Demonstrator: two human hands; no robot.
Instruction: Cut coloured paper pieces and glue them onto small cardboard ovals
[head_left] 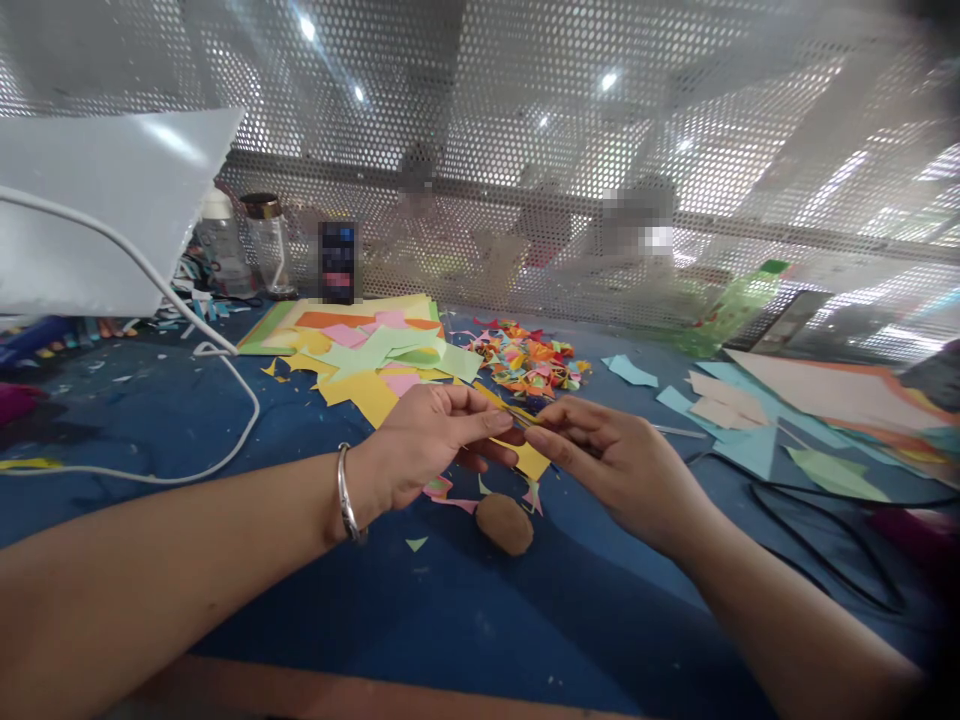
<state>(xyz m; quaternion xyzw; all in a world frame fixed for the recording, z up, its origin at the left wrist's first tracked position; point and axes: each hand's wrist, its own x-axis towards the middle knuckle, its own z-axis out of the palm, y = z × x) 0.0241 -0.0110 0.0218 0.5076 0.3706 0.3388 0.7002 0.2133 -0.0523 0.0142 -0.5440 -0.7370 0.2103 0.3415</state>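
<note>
Over the middle of the blue table, my left hand (pixel 431 435) pinches a small yellow paper piece (pixel 489 394) between thumb and fingers. My right hand (pixel 622 460) meets it from the right, its fingers closed on a thin metal tool (pixel 679 432) that looks like tweezers. Its tip is by the left thumb, and the hand hides most of it. Below the hands lies a brown oval piece (pixel 505 525). Pink and green paper scraps (pixel 450 495) are scattered just behind it. A yellow sheet piece (pixel 532 460) shows under my fingers.
Behind the hands are stacked coloured papers (pixel 375 350) and a heap of small colourful scraps (pixel 532 355). More paper sheets (pixel 832 400) and a black cable (pixel 817 530) lie right; a white cable (pixel 247 430) loops left. Bottles (pixel 268 245) and a phone (pixel 337 262) stand before the perforated panel.
</note>
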